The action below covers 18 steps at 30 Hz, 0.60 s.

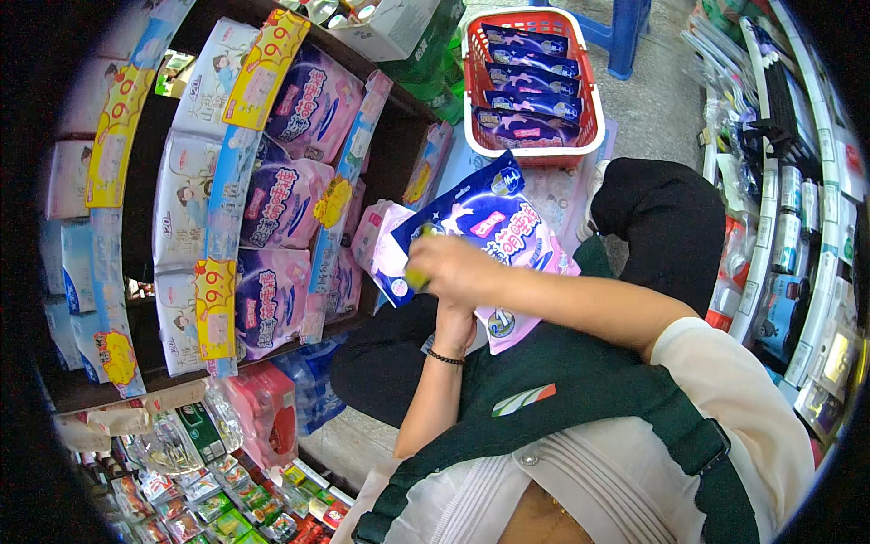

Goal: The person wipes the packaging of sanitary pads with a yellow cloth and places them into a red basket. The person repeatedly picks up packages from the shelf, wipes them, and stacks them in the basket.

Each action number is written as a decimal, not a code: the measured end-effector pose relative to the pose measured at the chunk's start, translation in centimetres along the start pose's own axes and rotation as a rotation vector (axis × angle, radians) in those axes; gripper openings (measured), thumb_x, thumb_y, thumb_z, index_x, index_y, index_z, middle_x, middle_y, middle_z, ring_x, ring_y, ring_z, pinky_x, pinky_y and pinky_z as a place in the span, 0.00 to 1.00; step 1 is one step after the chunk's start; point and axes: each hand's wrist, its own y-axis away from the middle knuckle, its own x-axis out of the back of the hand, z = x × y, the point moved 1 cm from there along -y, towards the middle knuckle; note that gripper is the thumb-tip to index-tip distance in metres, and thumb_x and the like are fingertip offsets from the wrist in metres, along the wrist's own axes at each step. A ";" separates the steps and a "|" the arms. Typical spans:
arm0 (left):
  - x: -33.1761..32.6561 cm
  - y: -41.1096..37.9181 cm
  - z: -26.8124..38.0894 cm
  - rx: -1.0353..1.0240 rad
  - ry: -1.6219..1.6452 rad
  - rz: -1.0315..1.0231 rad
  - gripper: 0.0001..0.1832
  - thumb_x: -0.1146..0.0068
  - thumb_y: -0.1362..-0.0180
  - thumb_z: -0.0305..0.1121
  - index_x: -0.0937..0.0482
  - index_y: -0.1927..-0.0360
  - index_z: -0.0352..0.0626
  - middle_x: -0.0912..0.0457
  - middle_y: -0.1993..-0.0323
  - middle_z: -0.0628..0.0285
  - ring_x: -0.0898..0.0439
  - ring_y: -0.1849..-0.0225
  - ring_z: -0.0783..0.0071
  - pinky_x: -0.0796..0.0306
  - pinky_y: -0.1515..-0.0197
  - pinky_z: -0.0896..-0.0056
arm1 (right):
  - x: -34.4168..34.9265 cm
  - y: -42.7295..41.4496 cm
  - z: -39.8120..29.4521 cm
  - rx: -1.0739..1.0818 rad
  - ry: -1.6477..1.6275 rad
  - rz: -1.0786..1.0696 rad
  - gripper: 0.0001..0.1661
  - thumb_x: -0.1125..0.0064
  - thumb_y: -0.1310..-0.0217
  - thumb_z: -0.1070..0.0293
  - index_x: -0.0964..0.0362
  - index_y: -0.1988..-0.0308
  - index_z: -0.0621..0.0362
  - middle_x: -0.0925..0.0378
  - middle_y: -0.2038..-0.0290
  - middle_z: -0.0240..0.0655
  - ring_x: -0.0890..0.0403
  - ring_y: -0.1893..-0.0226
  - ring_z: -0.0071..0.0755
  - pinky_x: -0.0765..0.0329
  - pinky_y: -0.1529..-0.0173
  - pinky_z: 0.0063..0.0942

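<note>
My right hand [452, 266] reaches across in front of me, blurred by motion, its fingers closed around a small yellow-green cloth or sponge at the left side of a dark blue and pink plastic package [493, 238]. Under it, my left hand [457, 323], with a dark bead bracelet on the wrist, is at the package's lower left edge and supports it; its fingers are mostly hidden. The package is tilted over my lap. Just beyond it stands a red plastic basket [591, 136] with a white rim, holding several similar packages upright in a row.
At the left, a shelf unit [401, 163] holds pink and purple packages [275, 299] and white packages [183, 197] behind price tags. Small snack packets [231, 523] lie at the lower left. A blue stool [622, 41] stands beyond the basket. More shelves [754, 238] line the right.
</note>
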 end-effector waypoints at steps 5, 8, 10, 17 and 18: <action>-1.3 0.3 2.3 -0.053 -0.019 0.052 0.18 0.58 0.45 0.31 0.38 0.50 0.39 0.30 0.56 0.59 0.29 0.55 0.68 0.32 0.55 0.69 | 2.7 0.1 0.9 0.089 0.150 -0.183 0.14 0.50 0.58 0.72 0.33 0.65 0.56 0.31 0.60 0.36 0.30 0.60 0.38 0.32 0.56 0.31; -1.0 -0.3 2.3 -0.076 0.121 0.045 0.17 0.58 0.45 0.28 0.36 0.52 0.34 0.29 0.56 0.56 0.28 0.56 0.65 0.34 0.52 0.65 | 7.2 1.1 5.2 -0.078 0.394 0.004 0.10 0.49 0.59 0.73 0.28 0.69 0.57 0.29 0.62 0.38 0.30 0.60 0.41 0.32 0.56 0.32; -1.0 -0.8 2.7 -0.082 0.203 0.092 0.16 0.60 0.43 0.29 0.37 0.52 0.33 0.30 0.55 0.55 0.29 0.54 0.63 0.34 0.52 0.64 | 8.0 3.6 8.2 -0.370 0.415 0.054 0.12 0.48 0.59 0.74 0.29 0.67 0.59 0.29 0.62 0.40 0.30 0.62 0.42 0.32 0.55 0.33; 0.8 -3.0 3.3 -0.174 0.250 0.195 0.18 0.64 0.41 0.35 0.38 0.50 0.34 0.31 0.53 0.55 0.30 0.53 0.64 0.35 0.51 0.63 | 4.4 5.6 -1.1 0.096 0.237 -0.192 0.13 0.50 0.56 0.73 0.32 0.65 0.61 0.30 0.64 0.39 0.27 0.62 0.39 0.29 0.59 0.31; 0.4 -2.9 3.9 -0.182 0.252 0.190 0.18 0.64 0.41 0.35 0.38 0.50 0.34 0.31 0.53 0.55 0.30 0.53 0.64 0.35 0.51 0.63 | 4.6 5.9 -1.3 0.125 0.215 -0.185 0.13 0.51 0.55 0.73 0.32 0.64 0.61 0.29 0.64 0.39 0.27 0.63 0.39 0.29 0.60 0.31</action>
